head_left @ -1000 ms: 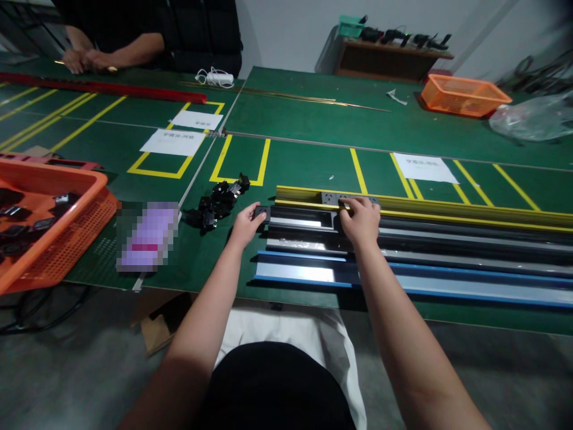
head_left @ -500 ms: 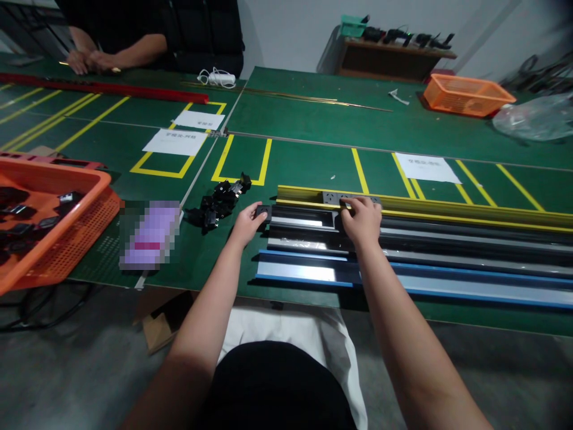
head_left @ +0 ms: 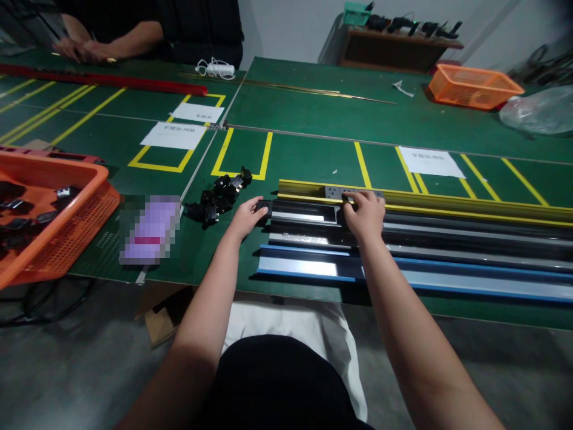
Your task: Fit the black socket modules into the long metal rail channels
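Note:
My left hand (head_left: 246, 216) presses a small black end cap (head_left: 262, 209) against the left end of the black rail (head_left: 447, 234). My right hand (head_left: 366, 214) is curled over the black rail, its fingertips on the grey socket module (head_left: 342, 192) that sits in the yellow rail (head_left: 470, 205). In front of these lie a grey rail and a blue rail (head_left: 313, 267), all running off to the right on the green table (head_left: 313, 119).
A pile of black plastic parts (head_left: 219, 197) lies left of the rails. An orange basket (head_left: 49, 209) with black parts stands at the left edge, another orange basket (head_left: 474, 87) at the far right. A person's hands (head_left: 85, 52) rest by a red rail (head_left: 102, 82) across the table.
Both hands stay on the rails; my right hand has crept slightly right along the socket module. The view has tilted a little.

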### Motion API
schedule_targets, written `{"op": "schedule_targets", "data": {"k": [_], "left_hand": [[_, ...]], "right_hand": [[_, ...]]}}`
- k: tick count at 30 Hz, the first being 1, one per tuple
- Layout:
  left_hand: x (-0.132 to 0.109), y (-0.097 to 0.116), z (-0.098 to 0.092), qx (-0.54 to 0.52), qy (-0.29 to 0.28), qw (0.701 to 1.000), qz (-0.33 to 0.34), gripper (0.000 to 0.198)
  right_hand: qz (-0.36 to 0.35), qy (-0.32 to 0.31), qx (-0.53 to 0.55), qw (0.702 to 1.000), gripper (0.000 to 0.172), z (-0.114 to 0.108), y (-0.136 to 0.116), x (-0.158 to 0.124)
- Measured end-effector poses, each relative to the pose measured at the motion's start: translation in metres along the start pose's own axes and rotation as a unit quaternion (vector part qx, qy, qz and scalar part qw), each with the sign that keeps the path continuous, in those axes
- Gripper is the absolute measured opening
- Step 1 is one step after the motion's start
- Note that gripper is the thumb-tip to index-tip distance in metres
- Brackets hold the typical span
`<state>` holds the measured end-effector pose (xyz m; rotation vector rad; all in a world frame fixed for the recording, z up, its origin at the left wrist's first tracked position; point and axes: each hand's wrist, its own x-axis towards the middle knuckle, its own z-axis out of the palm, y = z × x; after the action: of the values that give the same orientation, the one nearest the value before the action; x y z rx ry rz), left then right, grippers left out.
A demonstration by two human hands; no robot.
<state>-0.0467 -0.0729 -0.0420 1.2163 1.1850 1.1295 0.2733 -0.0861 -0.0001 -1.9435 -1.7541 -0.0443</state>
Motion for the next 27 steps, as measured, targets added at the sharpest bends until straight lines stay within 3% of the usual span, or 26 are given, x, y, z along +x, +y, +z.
{"op": "schedule_targets", "data": {"k": [6,12,19,27], "left_hand": [[0.0010,0.0059,-0.0028,0.009,-0.022,1.000,-0.012,0.069],[0.0012,0.0010,0.0016,0.001,0.020,1.000,0.010,0.063],[0.0000,0.0019,0.0030,-0.018,0.030,0.999,-0.005,0.053],[-0.0027,0.0033,0.0034,-0.011,-0.004,1.000,-0.017,0.057]], "right_hand": [[0.004,0.002,0.003,1.000,0.037,-0.0007,-0.0014,-0.0003],[0.007,0.001,0.008,1.000,0.036,-0.0007,-0.0017,0.0001],[0.004,0.005,0.008,1.000,0.035,0.0007,0.0003,0.0002],[-0.003,0.007,0.005,1.000,0.035,0.0005,0.0009,-0.0006]]}}
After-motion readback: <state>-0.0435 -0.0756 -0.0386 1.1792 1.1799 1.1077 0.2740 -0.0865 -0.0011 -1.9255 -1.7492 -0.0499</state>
